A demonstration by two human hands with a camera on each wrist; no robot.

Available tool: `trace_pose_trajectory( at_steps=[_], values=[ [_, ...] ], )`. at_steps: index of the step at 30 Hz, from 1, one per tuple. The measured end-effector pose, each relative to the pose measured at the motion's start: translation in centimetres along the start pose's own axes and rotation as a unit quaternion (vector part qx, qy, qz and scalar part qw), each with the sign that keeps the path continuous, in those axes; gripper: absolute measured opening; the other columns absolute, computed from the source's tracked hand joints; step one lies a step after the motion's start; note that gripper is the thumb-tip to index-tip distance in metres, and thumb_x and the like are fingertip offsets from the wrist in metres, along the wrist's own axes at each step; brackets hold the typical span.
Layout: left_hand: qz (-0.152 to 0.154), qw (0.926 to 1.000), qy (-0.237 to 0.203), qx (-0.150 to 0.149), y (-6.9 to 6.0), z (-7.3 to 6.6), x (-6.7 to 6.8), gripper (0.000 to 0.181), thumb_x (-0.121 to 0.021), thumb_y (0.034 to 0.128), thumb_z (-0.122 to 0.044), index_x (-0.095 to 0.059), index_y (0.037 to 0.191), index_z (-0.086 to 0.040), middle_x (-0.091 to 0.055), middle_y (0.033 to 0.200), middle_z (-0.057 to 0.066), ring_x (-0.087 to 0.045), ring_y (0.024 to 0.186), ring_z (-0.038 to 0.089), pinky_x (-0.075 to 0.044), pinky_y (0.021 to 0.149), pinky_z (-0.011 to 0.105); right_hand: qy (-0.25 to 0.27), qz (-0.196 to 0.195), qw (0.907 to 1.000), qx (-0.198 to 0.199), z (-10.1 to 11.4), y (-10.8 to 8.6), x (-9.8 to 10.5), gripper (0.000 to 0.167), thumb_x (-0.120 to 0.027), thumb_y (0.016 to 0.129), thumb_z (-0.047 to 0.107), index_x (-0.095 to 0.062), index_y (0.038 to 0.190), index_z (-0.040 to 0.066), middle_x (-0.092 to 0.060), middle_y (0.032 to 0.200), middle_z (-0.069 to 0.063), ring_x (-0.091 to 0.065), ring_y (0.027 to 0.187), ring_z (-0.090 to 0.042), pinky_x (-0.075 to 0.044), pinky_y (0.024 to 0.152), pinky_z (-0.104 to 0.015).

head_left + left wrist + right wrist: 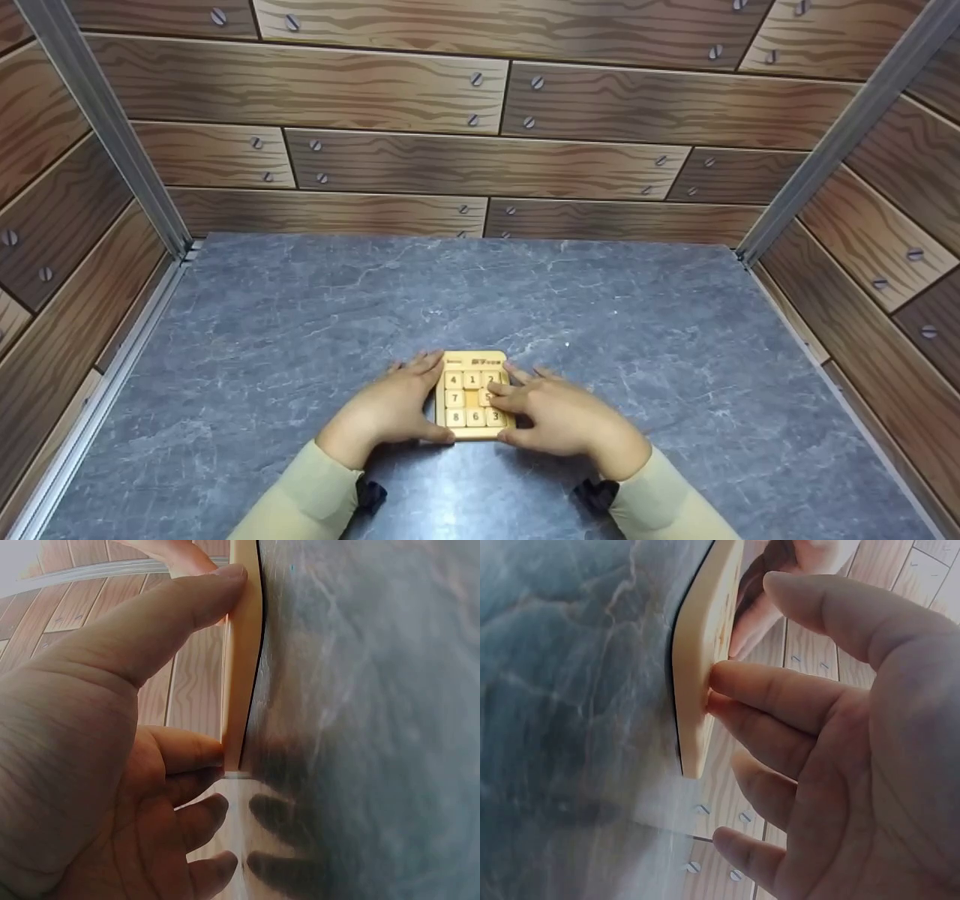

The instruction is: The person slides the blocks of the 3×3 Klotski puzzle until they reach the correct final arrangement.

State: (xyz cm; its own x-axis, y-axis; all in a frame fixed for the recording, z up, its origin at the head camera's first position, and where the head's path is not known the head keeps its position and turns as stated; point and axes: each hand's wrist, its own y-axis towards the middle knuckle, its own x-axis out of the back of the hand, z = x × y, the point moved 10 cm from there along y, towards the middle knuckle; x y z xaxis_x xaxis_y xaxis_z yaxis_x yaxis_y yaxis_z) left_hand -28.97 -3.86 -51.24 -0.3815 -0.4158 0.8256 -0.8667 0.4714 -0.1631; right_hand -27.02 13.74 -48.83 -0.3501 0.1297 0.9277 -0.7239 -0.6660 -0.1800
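Note:
A yellow number sliding puzzle [474,433] lies flat on the table in the head view, with rows reading 4 1 2, then 7, a gap and 5, then 8 6 3. My left hand [397,401] grips its left side, thumb at the near corner and index finger at the far one. Over the right side, fingertips of my right hand [559,412] touch the puzzle around the 5 tile [485,397], partly covering it. The right wrist view has that hand's index and middle fingers [780,694] fairly straight against the puzzle, its thumb held off.
The grey marble-patterned tabletop [450,292] spreads around the puzzle. Wood-patterned panels [390,165] stand behind and at both sides, with metal rails [112,127] at the corners. A dark band [598,495] is at each wrist.

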Motion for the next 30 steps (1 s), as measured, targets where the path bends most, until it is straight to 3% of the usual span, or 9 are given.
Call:
trace_pose_trajectory(
  at_steps=[13,22,30],
  values=[
    [0.0,1.0,-0.008,0.004,-0.1,0.0,0.1,0.124,-0.099,0.0829,-0.053,-0.035,0.175,0.0,-0.027,0.189,0.012,-0.023,0.177,0.039,-0.018,0.146,0.063,0.026,0.02,0.9993,0.019,0.6,0.7,-1.8,0.077,-0.075,0.105,0.048,-0.049,0.173,0.022,-0.036,0.185,0.008,-0.025,0.178,-0.029,-0.019,0.145,-0.065],
    [-0.002,1.0,-0.004,0.002,0.0,0.0,0.0,0.125,-0.099,0.0822,-0.053,-0.035,0.175,0.0,-0.028,0.188,0.014,-0.024,0.177,0.039,-0.019,0.146,0.064,0.04,-0.013,0.9982,-0.041,-1.8,0.7,-0.9,0.078,-0.071,0.106,0.052,-0.049,0.172,0.016,-0.035,0.185,0.004,-0.026,0.177,-0.035,-0.021,0.144,-0.068],
    [-0.027,0.9995,0.014,-0.001,0.2,0.0,0.4,0.123,-0.097,0.0825,-0.061,-0.04,0.173,-0.001,-0.035,0.185,0.016,-0.032,0.174,0.041,-0.024,0.144,0.065,0.039,0.002,0.9982,-0.047,-1.9,0.8,-1.1,0.088,-0.071,0.104,0.063,-0.047,0.173,0.016,-0.036,0.185,0.002,-0.025,0.177,-0.036,-0.019,0.144,-0.069]
  ],
)
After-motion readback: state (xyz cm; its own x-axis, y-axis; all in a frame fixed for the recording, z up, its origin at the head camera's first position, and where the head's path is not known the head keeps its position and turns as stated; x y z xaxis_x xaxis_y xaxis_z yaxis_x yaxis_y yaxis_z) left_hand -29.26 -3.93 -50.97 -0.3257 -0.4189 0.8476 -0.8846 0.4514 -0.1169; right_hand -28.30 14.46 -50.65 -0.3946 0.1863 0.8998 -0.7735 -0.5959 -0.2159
